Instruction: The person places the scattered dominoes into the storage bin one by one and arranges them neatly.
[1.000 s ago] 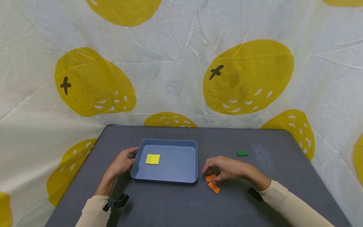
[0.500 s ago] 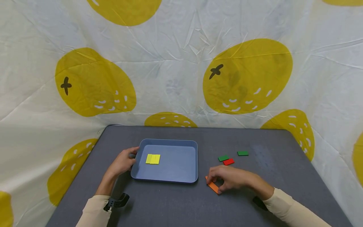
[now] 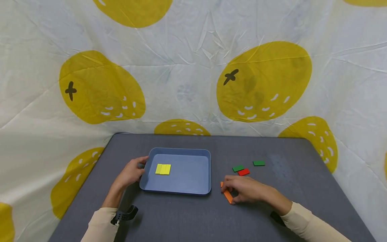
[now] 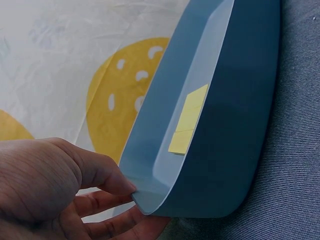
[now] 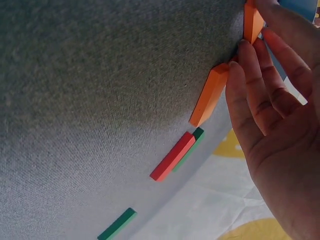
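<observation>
My left hand (image 3: 131, 173) holds the left edge of a blue tray (image 3: 190, 188). In the left wrist view its thumb lies on the rim and fingers are below. Yellow blocks (image 3: 163, 169) lie side by side in the tray's left part. To the right of the tray, my right hand (image 3: 246, 189) pinches an orange block (image 3: 228, 196) between thumb and fingers, low at the table. A second orange block (image 5: 210, 95) lies beside the fingertips in the right wrist view; in the head view it is mostly hidden by the hand.
A red block (image 3: 243, 172) touches a green block (image 3: 238, 168) beyond my right hand. Another green block (image 3: 258, 163) lies farther right on the grey table (image 3: 181, 218). A white curtain (image 3: 184, 90) with yellow fruit prints hangs behind the table.
My right hand has come down toward me, gripped the nearer orange block and shifted it slightly away from me. The red block and left green block are uncovered. My left hand has not moved.
</observation>
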The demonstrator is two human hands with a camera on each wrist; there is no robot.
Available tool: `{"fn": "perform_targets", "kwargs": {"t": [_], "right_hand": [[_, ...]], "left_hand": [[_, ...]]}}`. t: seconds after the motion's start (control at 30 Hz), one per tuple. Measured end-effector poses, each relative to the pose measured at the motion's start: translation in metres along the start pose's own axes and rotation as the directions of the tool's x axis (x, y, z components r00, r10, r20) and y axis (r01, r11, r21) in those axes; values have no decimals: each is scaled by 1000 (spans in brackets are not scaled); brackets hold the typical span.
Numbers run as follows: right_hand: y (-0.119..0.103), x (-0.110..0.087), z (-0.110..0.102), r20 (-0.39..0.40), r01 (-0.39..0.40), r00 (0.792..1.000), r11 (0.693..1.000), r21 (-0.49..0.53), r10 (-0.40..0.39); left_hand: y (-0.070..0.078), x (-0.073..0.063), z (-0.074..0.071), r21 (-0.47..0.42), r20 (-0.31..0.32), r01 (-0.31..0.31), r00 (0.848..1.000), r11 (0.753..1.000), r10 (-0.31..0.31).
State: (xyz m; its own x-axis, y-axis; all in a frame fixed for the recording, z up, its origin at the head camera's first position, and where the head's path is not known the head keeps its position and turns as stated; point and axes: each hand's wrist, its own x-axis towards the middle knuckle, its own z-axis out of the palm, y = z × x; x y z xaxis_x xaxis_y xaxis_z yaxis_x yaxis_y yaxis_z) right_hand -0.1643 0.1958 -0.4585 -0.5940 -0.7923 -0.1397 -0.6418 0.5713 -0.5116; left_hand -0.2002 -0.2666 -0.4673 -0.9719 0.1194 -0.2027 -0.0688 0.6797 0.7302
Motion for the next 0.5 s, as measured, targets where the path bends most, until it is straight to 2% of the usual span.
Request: {"fn": "perform_targets", "kwargs": {"t": [0.27,0.5], "right_hand": [[-1,0,1,-24,11,1000,999,-51,-12],[-1,0,2,-26,12,1000,997,-70,-14]], "left_hand": [[-2,0,2,12,2,-11,1000,1000,11],[-2,1,2,5,-8,4,1000,1000,-4]]}}
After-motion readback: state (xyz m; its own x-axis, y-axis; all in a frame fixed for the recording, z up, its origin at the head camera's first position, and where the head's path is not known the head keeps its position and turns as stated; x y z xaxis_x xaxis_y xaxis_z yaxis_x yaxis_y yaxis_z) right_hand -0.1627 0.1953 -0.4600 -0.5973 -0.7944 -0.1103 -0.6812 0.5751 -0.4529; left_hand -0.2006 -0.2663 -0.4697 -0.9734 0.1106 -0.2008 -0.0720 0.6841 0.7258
